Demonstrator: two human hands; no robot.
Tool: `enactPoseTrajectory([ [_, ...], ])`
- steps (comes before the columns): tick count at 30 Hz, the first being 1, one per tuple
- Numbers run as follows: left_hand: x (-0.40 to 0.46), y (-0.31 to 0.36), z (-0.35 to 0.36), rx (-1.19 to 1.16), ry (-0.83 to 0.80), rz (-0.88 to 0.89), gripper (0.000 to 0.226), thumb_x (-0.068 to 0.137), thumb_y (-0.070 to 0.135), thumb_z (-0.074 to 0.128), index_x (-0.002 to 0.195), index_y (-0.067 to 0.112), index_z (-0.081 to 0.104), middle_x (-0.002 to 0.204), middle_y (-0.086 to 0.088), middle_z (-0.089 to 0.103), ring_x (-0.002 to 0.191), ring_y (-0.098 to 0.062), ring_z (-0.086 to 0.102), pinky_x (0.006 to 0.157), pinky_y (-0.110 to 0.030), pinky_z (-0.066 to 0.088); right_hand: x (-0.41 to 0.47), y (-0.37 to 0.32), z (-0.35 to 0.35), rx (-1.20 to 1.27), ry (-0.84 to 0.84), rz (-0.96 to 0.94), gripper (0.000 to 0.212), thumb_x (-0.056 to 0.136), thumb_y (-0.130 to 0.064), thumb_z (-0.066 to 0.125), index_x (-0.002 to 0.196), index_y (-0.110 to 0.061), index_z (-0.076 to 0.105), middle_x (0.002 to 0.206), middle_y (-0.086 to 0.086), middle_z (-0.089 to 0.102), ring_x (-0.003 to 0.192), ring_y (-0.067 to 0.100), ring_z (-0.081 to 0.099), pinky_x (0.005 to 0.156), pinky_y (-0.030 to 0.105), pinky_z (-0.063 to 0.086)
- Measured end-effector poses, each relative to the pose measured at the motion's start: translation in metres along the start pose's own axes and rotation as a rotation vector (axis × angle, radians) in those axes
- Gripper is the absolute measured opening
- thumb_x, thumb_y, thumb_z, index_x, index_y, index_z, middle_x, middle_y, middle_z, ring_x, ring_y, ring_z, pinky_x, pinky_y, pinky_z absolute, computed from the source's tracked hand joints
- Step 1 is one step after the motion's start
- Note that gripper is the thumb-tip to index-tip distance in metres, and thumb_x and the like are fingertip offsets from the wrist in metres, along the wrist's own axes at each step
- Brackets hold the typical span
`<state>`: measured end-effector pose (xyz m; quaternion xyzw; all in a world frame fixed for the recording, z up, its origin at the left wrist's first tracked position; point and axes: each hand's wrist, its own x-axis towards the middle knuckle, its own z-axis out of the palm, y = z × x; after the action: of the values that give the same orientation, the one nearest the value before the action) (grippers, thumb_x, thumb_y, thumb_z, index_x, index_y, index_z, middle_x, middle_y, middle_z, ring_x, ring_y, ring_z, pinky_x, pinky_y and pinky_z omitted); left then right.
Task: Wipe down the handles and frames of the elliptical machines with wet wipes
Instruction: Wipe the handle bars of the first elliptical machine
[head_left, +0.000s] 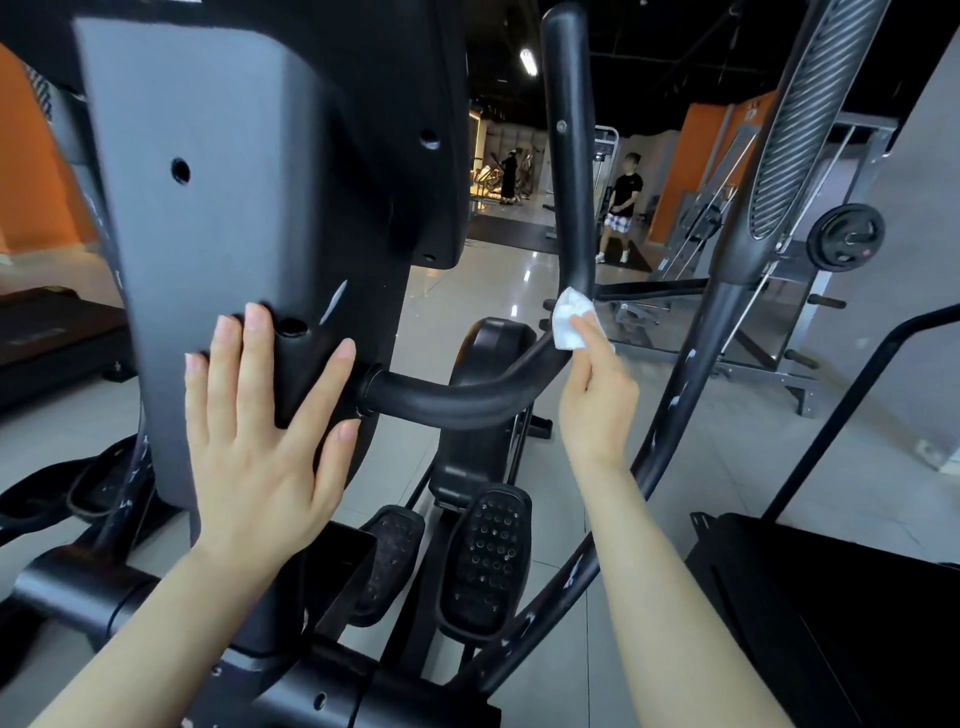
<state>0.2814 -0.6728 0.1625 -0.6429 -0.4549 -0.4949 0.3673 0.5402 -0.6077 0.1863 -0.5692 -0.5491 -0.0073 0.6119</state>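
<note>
Left hand (260, 415): we record it flat and spread wide, fingers straight, palm pressed against the grey rear panel of the console column (218, 208) of the elliptical machine; it holds nothing. The thumb lies just beside the collar where the curved handle (467, 397) leaves the column.

Right hand (597, 395): we record it pinching a crumpled white wet wipe (574, 319) between thumb and fingers, the wipe pressed to the handle at the bend where the bar turns upward, to the right of the column.

Curved handle: black tube, running rightward from the column, then rising as an upright bar (569, 145) to the top edge of the view.

Console column: dark grey panel with several round screw holes; somewhat blurred.

Pedals (488, 561): two black studded footplates, below the handle and to the right of the column's base.

Swing arm (722, 338): a long dark tube with a ribbed grip near its top, well to the right of the column, slanting down past the right wrist.

Weight plate (847, 236): black disc on a grey rack, beyond the swing arm, far right of the column.

Floor (467, 296): glossy pale tiles behind the column.

Persons: one in a dark top and checked shorts (621, 213) standing far behind the upright bar; another, dark-clad (510, 179), farther off between column and bar.

Walls: orange panels (31, 171) left of the column and behind the rack.
</note>
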Motion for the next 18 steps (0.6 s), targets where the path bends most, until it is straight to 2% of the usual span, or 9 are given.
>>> enactPoseTrajectory([
  [2,0.0,0.0,0.0,-0.007,-0.002,-0.001,0.044,0.103,0.032,0.037,0.143,0.016,0.049,0.151,-0.034,0.026,0.145,-0.043,0.015,0.118,-0.056,0.014,-0.016,-0.003,-0.002,0.013,-0.016,0.029,0.044,0.098,0.003,0.041,0.132,-0.017,0.061,0.102,0.009,0.071,0.064,0.011,0.049,0.066,0.017,0.037],
  [4,0.0,0.0,0.0,-0.011,-0.001,0.004,0.045,0.102,0.031,0.037,0.142,0.016,0.05,0.151,-0.034,0.025,0.145,-0.043,0.015,0.118,-0.057,0.015,-0.042,-0.009,-0.002,0.083,0.009,0.048,0.045,0.098,0.003,0.042,0.131,-0.019,0.062,0.08,-0.004,0.066,0.053,0.006,0.039,0.057,0.019,0.035],
  [5,0.0,0.0,0.0,-0.013,-0.003,0.003,0.045,0.102,0.031,0.038,0.142,0.016,0.05,0.152,-0.033,0.025,0.146,-0.042,0.015,0.118,-0.056,0.014,-0.057,-0.015,-0.001,0.12,0.034,0.046,0.044,0.098,0.0,0.042,0.131,-0.02,0.062,0.076,-0.009,0.062,0.053,0.004,0.038,0.056,0.017,0.035],
  [8,0.0,0.0,-0.001,-0.024,-0.015,-0.008,0.045,0.103,0.031,0.036,0.143,0.017,0.05,0.153,-0.032,0.024,0.146,-0.042,0.015,0.119,-0.055,0.013,-0.097,-0.034,0.008,0.21,0.101,0.018,0.043,0.096,-0.012,0.04,0.133,-0.023,0.06,0.108,-0.001,0.07,0.067,-0.001,0.053,0.063,0.012,0.044],
  [10,0.0,0.0,-0.002,-0.051,-0.018,-0.008,0.045,0.103,0.029,0.034,0.144,0.017,0.048,0.153,-0.032,0.024,0.146,-0.041,0.014,0.12,-0.054,0.011,-0.119,-0.048,0.018,0.224,0.169,-0.042,0.043,0.096,-0.009,0.04,0.133,-0.016,0.06,0.129,-0.002,0.062,0.091,0.012,0.069,0.072,0.028,0.056],
  [11,0.0,-0.001,-0.002,-0.071,-0.02,-0.007,0.045,0.104,0.027,0.033,0.145,0.017,0.047,0.153,-0.032,0.024,0.146,-0.041,0.014,0.12,-0.053,0.01,-0.129,-0.055,0.024,0.211,0.197,-0.088,0.043,0.096,-0.006,0.039,0.133,-0.011,0.06,0.137,-0.002,0.056,0.11,0.022,0.067,0.08,0.039,0.057],
  [13,0.0,-0.002,-0.004,-0.115,-0.02,-0.002,0.044,0.104,0.023,0.033,0.146,0.016,0.045,0.154,-0.03,0.023,0.146,-0.041,0.013,0.12,-0.052,0.009,-0.144,-0.064,0.038,0.169,0.235,-0.156,0.04,0.099,-0.006,0.037,0.134,-0.005,0.057,0.144,0.001,0.047,0.134,0.018,0.049,0.096,0.045,0.052],
  [16,-0.001,-0.005,-0.005,-0.182,-0.002,-0.001,0.044,0.104,0.02,0.032,0.147,0.013,0.04,0.154,-0.027,0.024,0.147,-0.038,0.013,0.121,-0.05,0.009,-0.155,-0.071,0.054,0.103,0.27,-0.222,0.036,0.105,-0.012,0.035,0.134,-0.001,0.054,0.145,0.007,0.045,0.14,0.018,0.04,0.109,0.04,0.043],
  [18,-0.002,-0.01,-0.005,-0.228,0.007,0.0,0.045,0.104,0.019,0.03,0.148,0.012,0.037,0.154,-0.025,0.026,0.147,-0.034,0.013,0.121,-0.047,0.009,-0.161,-0.076,0.064,0.002,0.201,-0.32,0.035,0.1,-0.002,0.042,0.132,0.001,0.057,0.142,0.013,0.05,0.138,0.022,0.042,0.113,0.035,0.038],
])
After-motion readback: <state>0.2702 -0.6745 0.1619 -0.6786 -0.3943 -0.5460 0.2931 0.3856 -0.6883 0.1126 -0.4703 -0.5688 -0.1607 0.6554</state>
